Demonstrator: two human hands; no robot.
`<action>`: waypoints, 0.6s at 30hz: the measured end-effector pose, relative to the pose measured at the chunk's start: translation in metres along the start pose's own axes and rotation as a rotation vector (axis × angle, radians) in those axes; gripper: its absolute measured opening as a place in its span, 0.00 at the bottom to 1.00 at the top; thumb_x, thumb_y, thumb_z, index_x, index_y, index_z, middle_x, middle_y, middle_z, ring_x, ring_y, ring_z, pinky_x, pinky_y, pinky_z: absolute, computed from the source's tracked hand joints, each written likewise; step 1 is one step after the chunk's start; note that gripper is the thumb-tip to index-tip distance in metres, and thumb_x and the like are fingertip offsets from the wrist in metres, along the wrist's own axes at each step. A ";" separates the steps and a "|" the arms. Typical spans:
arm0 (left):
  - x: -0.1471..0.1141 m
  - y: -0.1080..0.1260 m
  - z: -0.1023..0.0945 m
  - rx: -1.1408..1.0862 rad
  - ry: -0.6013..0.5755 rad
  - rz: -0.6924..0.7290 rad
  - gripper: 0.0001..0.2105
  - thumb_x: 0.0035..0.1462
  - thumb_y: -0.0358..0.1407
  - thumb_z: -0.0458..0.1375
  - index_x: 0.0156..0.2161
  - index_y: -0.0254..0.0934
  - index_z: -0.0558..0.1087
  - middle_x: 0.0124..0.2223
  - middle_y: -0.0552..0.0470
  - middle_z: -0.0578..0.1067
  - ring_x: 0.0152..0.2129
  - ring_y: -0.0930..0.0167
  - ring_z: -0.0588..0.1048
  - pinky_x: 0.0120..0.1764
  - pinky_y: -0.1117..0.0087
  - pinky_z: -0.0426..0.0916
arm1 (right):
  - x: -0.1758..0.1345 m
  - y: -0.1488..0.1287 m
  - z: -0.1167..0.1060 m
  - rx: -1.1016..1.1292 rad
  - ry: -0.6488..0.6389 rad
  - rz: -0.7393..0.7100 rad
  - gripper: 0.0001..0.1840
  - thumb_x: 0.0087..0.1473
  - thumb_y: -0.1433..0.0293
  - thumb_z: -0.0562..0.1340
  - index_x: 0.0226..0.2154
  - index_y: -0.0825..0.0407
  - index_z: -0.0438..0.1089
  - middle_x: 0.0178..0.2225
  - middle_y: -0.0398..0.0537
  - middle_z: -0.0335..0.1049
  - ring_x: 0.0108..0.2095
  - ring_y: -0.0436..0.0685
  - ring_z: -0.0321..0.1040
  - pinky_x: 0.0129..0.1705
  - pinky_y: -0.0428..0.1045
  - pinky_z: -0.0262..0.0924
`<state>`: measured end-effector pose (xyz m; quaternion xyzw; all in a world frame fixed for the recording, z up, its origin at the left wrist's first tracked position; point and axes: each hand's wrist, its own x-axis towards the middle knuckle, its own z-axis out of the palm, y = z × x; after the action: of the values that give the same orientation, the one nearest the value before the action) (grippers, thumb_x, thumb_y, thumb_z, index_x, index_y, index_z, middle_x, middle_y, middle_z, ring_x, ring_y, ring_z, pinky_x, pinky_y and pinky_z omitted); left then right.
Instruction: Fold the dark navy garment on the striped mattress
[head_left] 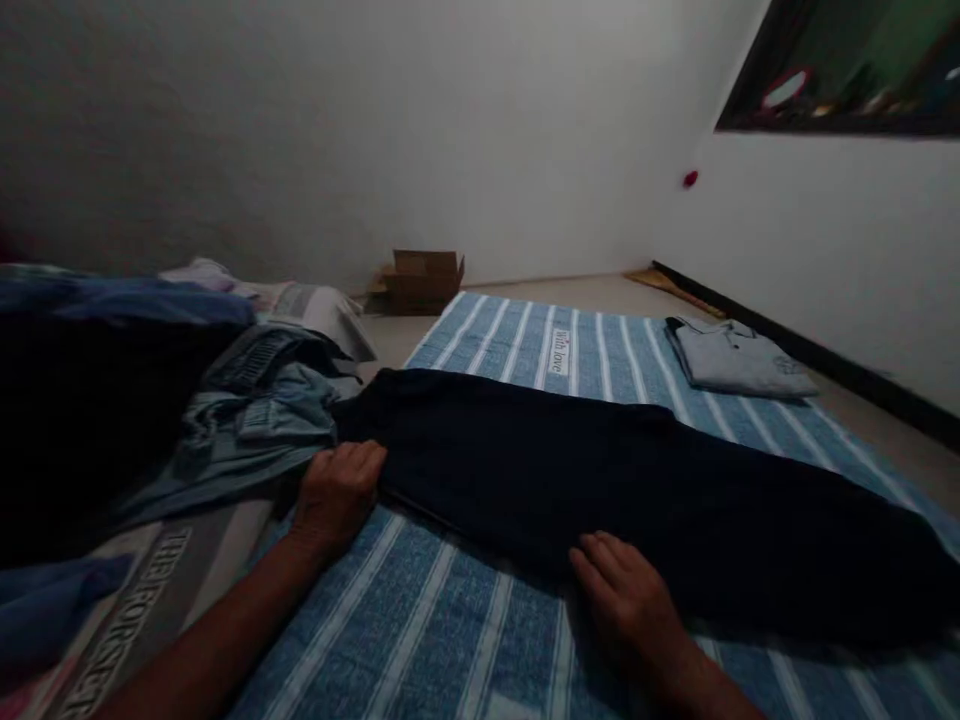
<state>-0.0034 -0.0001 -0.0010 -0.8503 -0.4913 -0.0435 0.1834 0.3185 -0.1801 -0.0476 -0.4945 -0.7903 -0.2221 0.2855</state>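
Pale walls (450, 130) stand behind a blue-and-white striped cloth (450, 620) spread before you. Across it lies a long dark garment (570, 460), stretching toward the right side of your view. Your left hand (345, 485) curls its fingers over the garment's left end, while your right hand (622, 590) rests its fingers along the near edge; whether either is clamped on the fabric, you cannot tell from this view. Crumpled denim (285, 420) lies just beside your left hand; a folded gray shirt (739, 360) sits at the far right.
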 end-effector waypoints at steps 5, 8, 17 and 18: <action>-0.003 -0.012 0.001 -0.033 -0.023 -0.035 0.14 0.52 0.24 0.46 0.39 0.32 0.73 0.42 0.40 0.75 0.41 0.56 0.72 0.39 0.57 0.64 | 0.004 -0.002 0.002 0.008 -0.004 0.012 0.18 0.54 0.82 0.47 0.39 0.56 0.69 0.38 0.53 0.72 0.41 0.58 0.65 0.38 0.51 0.59; 0.005 -0.012 -0.010 -0.068 -0.164 -0.049 0.16 0.51 0.22 0.44 0.36 0.33 0.73 0.40 0.41 0.76 0.37 0.57 0.74 0.36 0.56 0.66 | 0.004 -0.001 0.004 0.044 -0.065 0.051 0.19 0.50 0.83 0.50 0.40 0.55 0.68 0.39 0.52 0.71 0.41 0.57 0.64 0.39 0.50 0.59; 0.067 0.065 -0.017 -0.401 -0.185 0.187 0.20 0.58 0.42 0.46 0.52 0.37 0.69 0.60 0.44 0.64 0.58 0.62 0.61 0.55 0.58 0.58 | 0.013 0.006 0.005 0.169 -0.449 0.140 0.09 0.46 0.73 0.62 0.34 0.50 0.66 0.35 0.46 0.68 0.33 0.55 0.63 0.31 0.48 0.56; 0.069 0.069 -0.010 -0.376 -0.211 0.136 0.23 0.58 0.45 0.46 0.54 0.36 0.68 0.61 0.42 0.62 0.59 0.60 0.58 0.56 0.54 0.56 | 0.015 0.009 0.001 0.231 -0.495 0.158 0.09 0.47 0.71 0.63 0.34 0.50 0.66 0.36 0.45 0.68 0.35 0.55 0.63 0.33 0.48 0.57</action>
<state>0.0919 0.0215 0.0067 -0.9005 -0.4327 -0.0329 -0.0284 0.3217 -0.1658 -0.0377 -0.5580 -0.8151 0.0198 0.1545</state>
